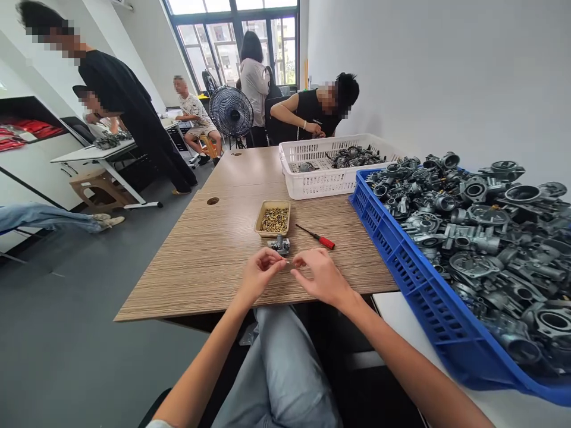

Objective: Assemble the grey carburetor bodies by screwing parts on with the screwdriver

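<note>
My left hand (261, 272) is closed in a pinch, with a tiny shiny piece (286, 262) at its fingertips, too small to name exactly. Close by on the right, my right hand (322, 274) has its thumb and fingers apart around bare air, the tips near that piece. A grey metal carburetor (279, 245) rests on the wood-grain table (200, 267) just beyond my left fingers. Behind it stands a beige tray (257, 224) full of small brass fittings (274, 220). A screwdriver (325, 241) with a red handle lies beyond my right hand.
At the right, a blue crate (401, 255) is heaped with carburetors (482, 217). Further back stands a white basket (321, 186) holding more of them. A person (319, 110) works behind it. A black fan (232, 112) and other people are beyond the table's far end.
</note>
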`<state>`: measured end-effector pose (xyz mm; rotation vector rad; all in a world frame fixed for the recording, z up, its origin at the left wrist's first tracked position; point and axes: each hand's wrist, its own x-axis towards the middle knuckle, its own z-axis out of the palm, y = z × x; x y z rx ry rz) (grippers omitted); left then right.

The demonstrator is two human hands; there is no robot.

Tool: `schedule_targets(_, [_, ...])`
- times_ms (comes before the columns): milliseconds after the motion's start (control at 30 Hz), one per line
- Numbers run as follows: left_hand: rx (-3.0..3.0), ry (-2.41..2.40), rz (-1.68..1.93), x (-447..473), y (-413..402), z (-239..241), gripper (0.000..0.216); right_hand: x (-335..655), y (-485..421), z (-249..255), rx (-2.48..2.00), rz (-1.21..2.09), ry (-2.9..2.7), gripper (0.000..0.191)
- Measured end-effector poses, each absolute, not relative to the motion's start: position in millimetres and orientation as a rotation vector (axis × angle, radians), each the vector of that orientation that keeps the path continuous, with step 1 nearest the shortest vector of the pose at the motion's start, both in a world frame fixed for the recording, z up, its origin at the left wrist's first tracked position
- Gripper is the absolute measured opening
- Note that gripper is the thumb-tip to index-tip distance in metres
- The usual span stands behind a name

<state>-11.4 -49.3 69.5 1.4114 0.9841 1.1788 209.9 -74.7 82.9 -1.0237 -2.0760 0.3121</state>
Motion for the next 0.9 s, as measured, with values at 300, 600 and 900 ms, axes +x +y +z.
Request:
schedule_targets(300, [1.326,0.999,1.157,-20.8,-73.5,39.9,0.042,194.4,-90.0,74.1,-1.011,0.405,-2.172,0.006])
schedule_targets(600, [1.318,0.989,1.152,-18.7,-72.9,36.5,0.044,189.5,-94.9,76.7,-1.048,0.373,-2.174,0.008])
schedule_targets(900, [1.321,1.010,1.115,-17.2,-74.4,44.4,0.048,190.3,-93.4,75.2,-1.082,0.403,-2.187,0.007])
